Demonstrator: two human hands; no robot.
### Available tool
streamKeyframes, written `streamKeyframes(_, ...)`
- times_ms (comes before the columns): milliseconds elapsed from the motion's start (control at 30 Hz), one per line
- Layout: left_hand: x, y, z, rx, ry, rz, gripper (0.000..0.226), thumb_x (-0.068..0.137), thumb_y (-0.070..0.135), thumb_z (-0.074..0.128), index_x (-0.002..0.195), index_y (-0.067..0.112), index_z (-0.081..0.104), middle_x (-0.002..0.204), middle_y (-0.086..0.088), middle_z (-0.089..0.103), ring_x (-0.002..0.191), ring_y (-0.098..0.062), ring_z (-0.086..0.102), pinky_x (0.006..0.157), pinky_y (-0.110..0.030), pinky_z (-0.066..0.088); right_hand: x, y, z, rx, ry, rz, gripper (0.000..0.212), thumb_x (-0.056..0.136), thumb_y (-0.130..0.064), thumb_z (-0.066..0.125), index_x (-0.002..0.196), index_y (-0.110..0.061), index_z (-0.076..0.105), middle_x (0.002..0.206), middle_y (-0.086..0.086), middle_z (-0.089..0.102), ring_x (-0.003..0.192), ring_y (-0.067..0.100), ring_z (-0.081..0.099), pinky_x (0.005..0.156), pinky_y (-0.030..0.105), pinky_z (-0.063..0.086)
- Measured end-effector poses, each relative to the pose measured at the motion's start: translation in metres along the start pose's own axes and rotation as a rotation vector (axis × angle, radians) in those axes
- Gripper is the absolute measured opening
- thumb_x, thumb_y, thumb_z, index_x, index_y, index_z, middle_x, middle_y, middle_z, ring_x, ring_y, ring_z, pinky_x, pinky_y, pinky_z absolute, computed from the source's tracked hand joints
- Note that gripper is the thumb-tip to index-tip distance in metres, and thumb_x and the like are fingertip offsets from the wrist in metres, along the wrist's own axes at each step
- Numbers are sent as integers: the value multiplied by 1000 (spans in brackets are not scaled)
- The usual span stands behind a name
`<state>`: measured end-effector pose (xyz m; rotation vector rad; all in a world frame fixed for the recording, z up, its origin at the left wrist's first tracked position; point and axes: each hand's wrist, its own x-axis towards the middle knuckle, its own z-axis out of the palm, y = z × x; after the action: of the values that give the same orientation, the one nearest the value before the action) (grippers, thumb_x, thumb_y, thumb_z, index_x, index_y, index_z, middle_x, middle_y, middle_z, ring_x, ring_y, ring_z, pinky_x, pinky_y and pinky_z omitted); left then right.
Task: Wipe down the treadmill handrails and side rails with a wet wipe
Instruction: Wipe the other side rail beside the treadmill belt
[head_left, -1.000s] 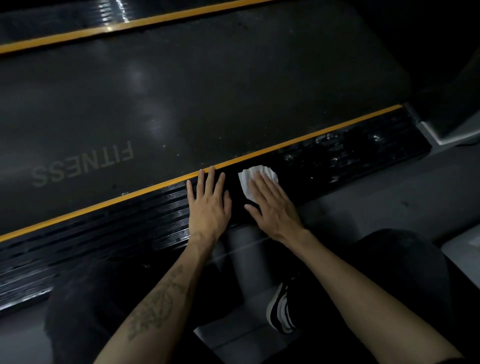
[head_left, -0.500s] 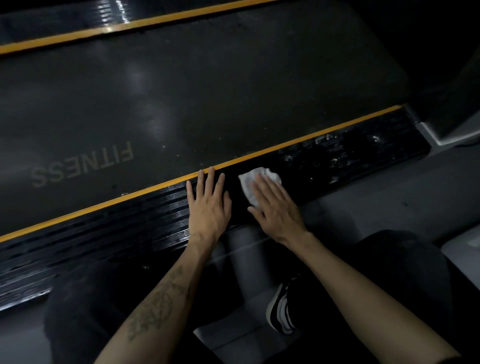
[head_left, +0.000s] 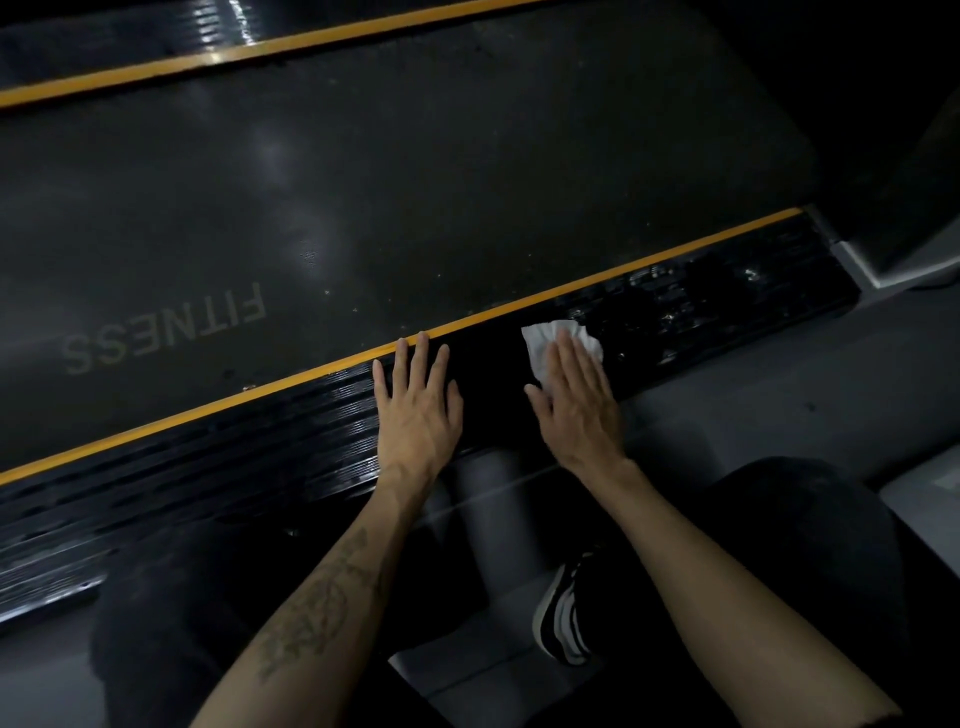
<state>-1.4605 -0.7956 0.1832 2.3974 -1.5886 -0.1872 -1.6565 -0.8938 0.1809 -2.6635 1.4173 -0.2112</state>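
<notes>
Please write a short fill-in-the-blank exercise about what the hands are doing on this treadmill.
1. The right hand presses a white ____ onto the side rail.
2. The left hand lies ____ on the rail, holding nothing.
3. The stripe between the rail and the belt is ____.

Missing words: wipe; flat; yellow

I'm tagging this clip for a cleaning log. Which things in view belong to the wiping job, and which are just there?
Part of the job:
white crumpled wet wipe, pressed flat under the right hand
black ribbed treadmill side rail, where the left hand rests open

Just there:
dark treadmill belt printed FITNESS
yellow edge stripe
black-and-white sneaker
grey floor
</notes>
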Motion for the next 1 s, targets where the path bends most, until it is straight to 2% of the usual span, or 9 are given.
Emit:
streamKeyframes(67,0,1,0,6,9,3,59,104,42,23,156,18,40,169,-8,24,158,-28,9,127,-58,7,-3,-23,3,40,22,53,76,107,-55,20,157,2,27,166,23,20,155,35,19,124,53,24)
streamKeyframes(167,-1,2,-1,-3,5,4,59,104,42,24,155,18,41,169,-8,23,158,-28,9,127,-57,6,-16,-37,9,23,26,-132,77,106,-54,27,158,2,25,167,21,19,156,33,17,126,51,20)
streamKeyframes(267,-1,1,-1,-3,9,6,58,105,42,25,155,18,41,169,-8,23,158,-27,8,127,-57,6,-13,-12,4,-13,24,-260,72,106,-50,32,159,-2,27,168,17,20,156,28,19,124,48,25)
streamKeyframes(367,0,1,-1,-4,3,9,59,105,44,27,156,18,39,170,-8,21,159,-26,6,127,-57,5,-6,1,-1,-6,18,-94,72,106,-52,27,159,-2,28,168,16,21,156,29,19,125,48,24)
streamKeyframes(467,0,1,-1,-12,-8,46,61,105,48,29,158,20,35,170,-6,17,159,-24,2,127,-57,3,-11,-25,4,21,24,28,77,106,-56,19,160,-1,23,168,19,15,157,32,13,126,50,18)
streamKeyframes(667,1,3,-1,21,-50,85,62,105,49,22,159,21,33,172,-4,12,159,-24,-2,127,-56,1,-22,-11,6,-3,25,-285,71,105,-48,35,159,-2,28,168,16,20,156,29,18,123,51,25)
streamKeyframes(767,2,5,-1,35,-51,69,63,104,48,20,158,20,35,171,-5,14,159,-25,0,126,-58,3,-13,2,2,16,26,-124,71,106,-50,31,159,-2,28,168,17,20,156,30,18,124,52,24)
streamKeyframes(867,3,9,0,34,-51,53,63,104,48,19,157,19,37,170,-6,17,159,-26,1,126,-60,1,-14,-21,7,43,32,24,77,106,-56,21,159,0,26,168,20,17,156,33,15,126,51,19)
streamKeyframes(1000,5,14,1,35,-47,36,64,103,47,19,155,17,41,169,-9,22,159,-28,5,126,-60,1,-30,-27,12,37,5,-195,76,106,-54,30,160,0,22,169,19,15,158,30,11,126,50,20)
